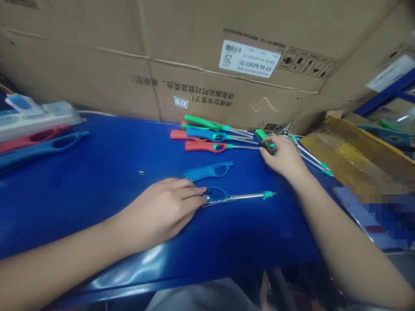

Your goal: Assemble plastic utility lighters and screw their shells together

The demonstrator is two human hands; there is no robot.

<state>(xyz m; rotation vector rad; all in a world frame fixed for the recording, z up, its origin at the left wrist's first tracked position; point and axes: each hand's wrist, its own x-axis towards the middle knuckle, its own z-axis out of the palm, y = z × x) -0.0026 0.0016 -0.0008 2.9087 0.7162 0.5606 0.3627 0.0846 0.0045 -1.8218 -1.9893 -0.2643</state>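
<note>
My left hand (165, 207) rests palm down on the blue table (106, 172), fingers curled over the handle end of a half-open blue stick lighter (233, 197) with a metal tube and green tip. A loose blue handle shell (207, 170) lies just beyond it. My right hand (283, 157) reaches to the right, fingers closed on a small green and black part (266, 142) at the edge of a pile of finished lighters (210, 134) in green, blue and red.
Large cardboard boxes (194, 65) wall the table's far side. Red and blue handle shells (39, 144) and plastic packs lie at the far left. More metal tubes with green tips (311, 160) lie right of my right hand, beside yellow wrapping (356, 160).
</note>
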